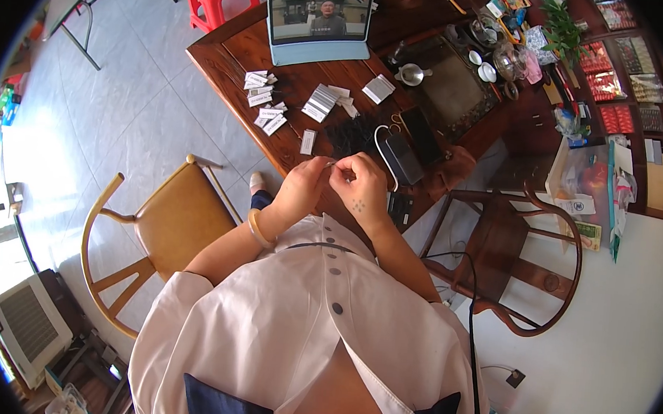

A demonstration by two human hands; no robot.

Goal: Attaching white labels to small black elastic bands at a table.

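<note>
My left hand (300, 191) and my right hand (363, 188) meet at the fingertips just in front of the wooden table's near edge. Both are closed in a pinch; a tiny pale thing between them is too small to name. Beyond the fingers lies a heap of thin black strings (349, 134). A single white tag (308, 142) rests near the table edge, closest to my left hand. Farther left, several white tags with black ends (266, 107) are spread in a loose pile. Stacks of grey-and-white tags (321, 103) sit behind the strings.
A tablet in a light blue case (320, 23) stands at the back. Right of the strings are a black box (403, 160) with a white cable, scissors (397, 122) and a tea tray (450, 84). Chairs flank me: a tan one (179, 211) left, a dark wooden one (492, 243) right.
</note>
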